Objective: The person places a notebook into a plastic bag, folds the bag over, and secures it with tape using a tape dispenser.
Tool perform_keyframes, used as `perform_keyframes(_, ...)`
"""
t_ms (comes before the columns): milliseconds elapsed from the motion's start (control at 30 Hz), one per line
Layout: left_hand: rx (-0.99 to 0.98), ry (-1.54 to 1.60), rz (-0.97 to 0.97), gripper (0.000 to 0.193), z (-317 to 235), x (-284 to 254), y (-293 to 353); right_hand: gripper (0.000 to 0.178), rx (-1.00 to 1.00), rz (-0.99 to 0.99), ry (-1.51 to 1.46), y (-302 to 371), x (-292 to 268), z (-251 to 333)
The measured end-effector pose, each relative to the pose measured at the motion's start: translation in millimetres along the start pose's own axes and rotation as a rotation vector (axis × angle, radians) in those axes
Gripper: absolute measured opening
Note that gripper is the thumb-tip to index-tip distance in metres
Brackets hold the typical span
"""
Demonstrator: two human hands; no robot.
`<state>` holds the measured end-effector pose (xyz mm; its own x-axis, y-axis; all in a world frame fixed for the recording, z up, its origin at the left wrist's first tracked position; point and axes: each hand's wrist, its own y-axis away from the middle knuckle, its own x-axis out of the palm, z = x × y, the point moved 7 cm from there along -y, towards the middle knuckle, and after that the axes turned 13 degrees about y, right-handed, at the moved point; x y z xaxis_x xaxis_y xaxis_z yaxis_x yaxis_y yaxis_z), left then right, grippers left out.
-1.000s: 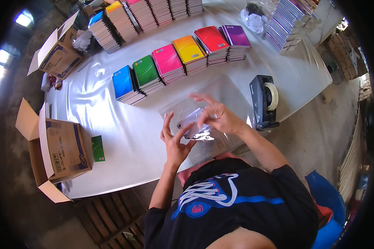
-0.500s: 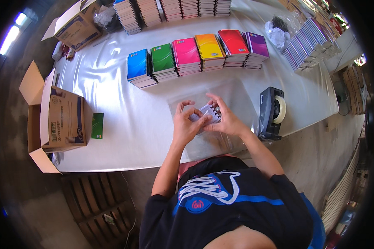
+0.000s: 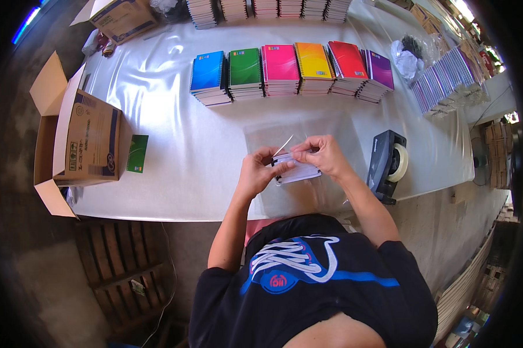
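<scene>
A table (image 3: pixel 174 191) is observed beneath the grip, with notebook stacks (image 3: pixel 281 64) ranged beyond and a tape dispenser (image 3: pixel 381 168) to the right. By the left hand (image 3: pixel 255 173), thumb atop, and the right hand (image 3: pixel 326 158), fingertips pinching the far edge, a white-paged pad (image 3: pixel 302 173) is held.

The person wears a black short-sleeved fabric T-shirt (image 3: pixel 325 296). Its front carries a large white looping script graphic (image 3: pixel 290 259) edged in blue, a blue oval badge (image 3: pixel 277 282) with a red round emblem, and a straight blue stripe (image 3: pixel 366 279).
</scene>
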<state>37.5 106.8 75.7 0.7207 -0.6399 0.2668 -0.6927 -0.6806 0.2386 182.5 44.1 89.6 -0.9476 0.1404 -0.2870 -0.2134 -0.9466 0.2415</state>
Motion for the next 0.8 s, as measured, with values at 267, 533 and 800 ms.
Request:
perform_keyframes(267,0.400,-0.336,-0.076,0.017,-22,6,4,0.016,-0.277,-0.226,0.391,14,-4,20)
perform_keyframes(533,0.579,-0.789,-0.041,0.058,-58,35,37,0.010,-0.407,-0.495,0.971,39,0,54)
perform_keyframes(800,0.713,-1.112,0.052,0.062,-27,39,44,0.023,-0.377,-0.291,1.236,81,36,65)
